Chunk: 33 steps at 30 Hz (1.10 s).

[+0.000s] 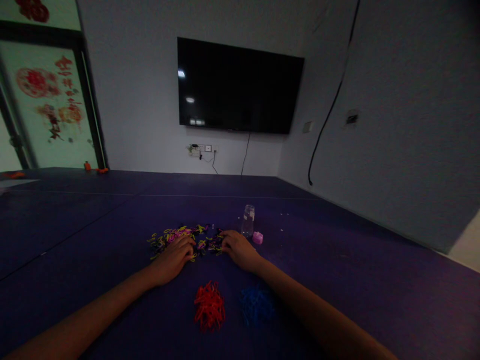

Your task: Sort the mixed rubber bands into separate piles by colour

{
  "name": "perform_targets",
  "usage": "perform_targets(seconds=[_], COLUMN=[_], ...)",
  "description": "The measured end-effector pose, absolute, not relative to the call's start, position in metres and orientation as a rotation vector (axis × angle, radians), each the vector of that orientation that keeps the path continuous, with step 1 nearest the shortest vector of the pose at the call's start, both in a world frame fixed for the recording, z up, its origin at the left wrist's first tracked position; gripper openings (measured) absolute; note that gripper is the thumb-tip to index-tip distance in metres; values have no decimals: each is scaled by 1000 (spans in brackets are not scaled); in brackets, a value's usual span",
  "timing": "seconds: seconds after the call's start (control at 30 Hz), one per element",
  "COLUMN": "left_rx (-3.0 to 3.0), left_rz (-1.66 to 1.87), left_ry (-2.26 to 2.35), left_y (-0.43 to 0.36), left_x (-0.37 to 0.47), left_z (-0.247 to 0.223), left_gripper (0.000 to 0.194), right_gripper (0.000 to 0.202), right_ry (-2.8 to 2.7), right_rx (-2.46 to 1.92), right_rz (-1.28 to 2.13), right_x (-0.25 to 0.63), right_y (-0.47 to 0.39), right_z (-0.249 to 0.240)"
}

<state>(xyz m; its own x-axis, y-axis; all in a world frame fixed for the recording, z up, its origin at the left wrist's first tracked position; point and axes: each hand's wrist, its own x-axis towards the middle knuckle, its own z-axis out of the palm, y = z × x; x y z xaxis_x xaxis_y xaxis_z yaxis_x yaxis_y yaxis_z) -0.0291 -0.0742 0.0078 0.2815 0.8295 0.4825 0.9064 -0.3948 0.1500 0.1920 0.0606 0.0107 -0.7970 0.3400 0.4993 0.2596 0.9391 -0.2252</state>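
A loose pile of small rubber bands [176,233], mixed yellow, pink and dark, is spread over the purple surface. My left hand [174,257] rests on the near left part of this pile, fingers stretched over the bands. From the right, my right hand [240,249] touches the pile's edge with index finger and thumb apart. No band can be made out in either hand. Nearer to me lie a heap of red rubber bands [210,306] and a heap of blue rubber bands [256,304], the blue one beside my right forearm.
Just beyond my right hand stands a clear bottle [248,221], uncapped, with a pink cap [257,237] beside it. Small white scraps [282,230] lie to the right. A television [240,87] hangs on the far wall; a black cable [324,125] hangs along the right wall.
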Motion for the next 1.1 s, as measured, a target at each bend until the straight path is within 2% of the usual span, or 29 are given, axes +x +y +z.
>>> perform_targets(seconds=[0.1, 0.43, 0.77, 1.1], left_rx=[-2401, -2423, -2391, -2424], left_rz=[-770, -728, -600, -676], left_ry=[-1619, -1586, -1569, -1701], left_y=[-74, -73, -71, -74], left_x=[-29, -30, -30, -26], left_z=[7, 7, 5, 10], left_gripper=[12, 7, 8, 9], right_gripper=[1, 16, 4, 9], right_ry=[-2579, -2560, -2611, -2664], right_rx=[-391, -445, -502, -475], right_rz=[180, 163, 138, 65], right_x=[192, 195, 189, 186], right_y=[61, 58, 61, 63], right_z=[11, 13, 8, 6])
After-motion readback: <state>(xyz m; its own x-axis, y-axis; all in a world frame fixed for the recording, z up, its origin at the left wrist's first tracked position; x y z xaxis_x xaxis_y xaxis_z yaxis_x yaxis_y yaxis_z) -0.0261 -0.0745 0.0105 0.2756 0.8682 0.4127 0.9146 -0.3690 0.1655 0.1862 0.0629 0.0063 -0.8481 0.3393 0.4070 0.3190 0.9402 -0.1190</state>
